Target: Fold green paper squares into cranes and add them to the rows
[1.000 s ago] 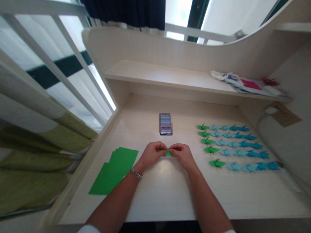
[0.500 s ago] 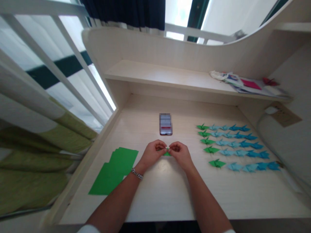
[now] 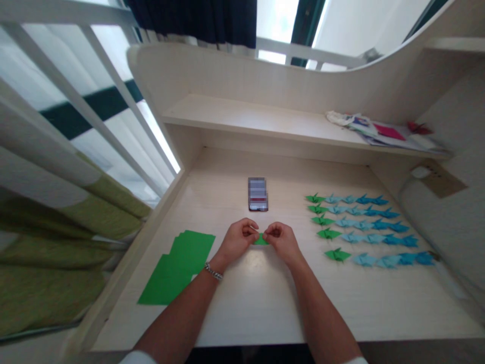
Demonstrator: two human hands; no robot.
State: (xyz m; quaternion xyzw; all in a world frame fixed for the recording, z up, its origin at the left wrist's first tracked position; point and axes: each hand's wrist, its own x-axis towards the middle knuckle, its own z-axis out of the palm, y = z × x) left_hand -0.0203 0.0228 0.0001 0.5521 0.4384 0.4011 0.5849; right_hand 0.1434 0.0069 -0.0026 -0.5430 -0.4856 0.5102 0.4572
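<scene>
A small folded piece of green paper is pinched between my two hands, just above the middle of the desk. My left hand, with a chain bracelet on its wrist, grips the paper's left end between thumb and finger. At the other end, the thumb and fingers of my right hand close on the paper. My fingertips hide both ends of it. To the left lie overlapping sheets of green paper. On the right stand rows of folded paper cranes, with green cranes at the left and blue cranes beyond.
A phone lies on the desk behind my hands. Above the desk's back runs a shelf with a pile of papers at its right. A white cable hangs from a wall socket on the right. White rails border the left side.
My fingertips have moved slightly apart, and more of the folded green paper shows between them. The cranes, sheets and phone stay in place.
</scene>
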